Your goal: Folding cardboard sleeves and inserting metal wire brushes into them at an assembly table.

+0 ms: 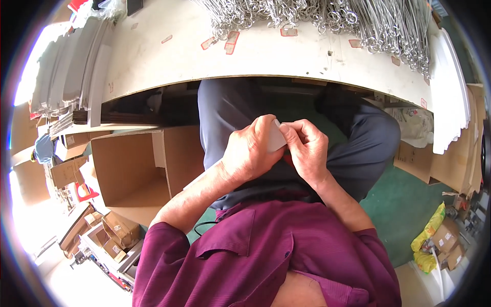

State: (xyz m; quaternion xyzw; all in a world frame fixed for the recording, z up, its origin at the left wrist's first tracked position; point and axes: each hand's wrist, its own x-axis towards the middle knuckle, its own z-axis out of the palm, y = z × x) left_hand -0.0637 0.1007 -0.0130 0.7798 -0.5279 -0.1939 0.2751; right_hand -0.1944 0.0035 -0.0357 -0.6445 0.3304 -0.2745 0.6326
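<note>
In front of my lap, both hands meet at a white flat piece [276, 139] that looks like card or paper. My left hand [250, 148] is closed round it, its back turned up. My right hand [308, 149] pinches its upper right edge between thumb and fingers. A thin white edge [193, 181] also shows beside my left forearm; whether it belongs to the same piece is hidden. Beyond my knees is a white tabletop [169, 56]. Many metal wire pieces with ring ends [327, 18] lie heaped along its far side.
A large open cardboard box [130, 166] stands left of my legs. Stacks of white sheets stand at the table's left [76, 66] and right [450, 92] ends. Small cartons [120, 230] sit lower left. A yellow bag [428, 230] and more cartons [446, 235] are lower right.
</note>
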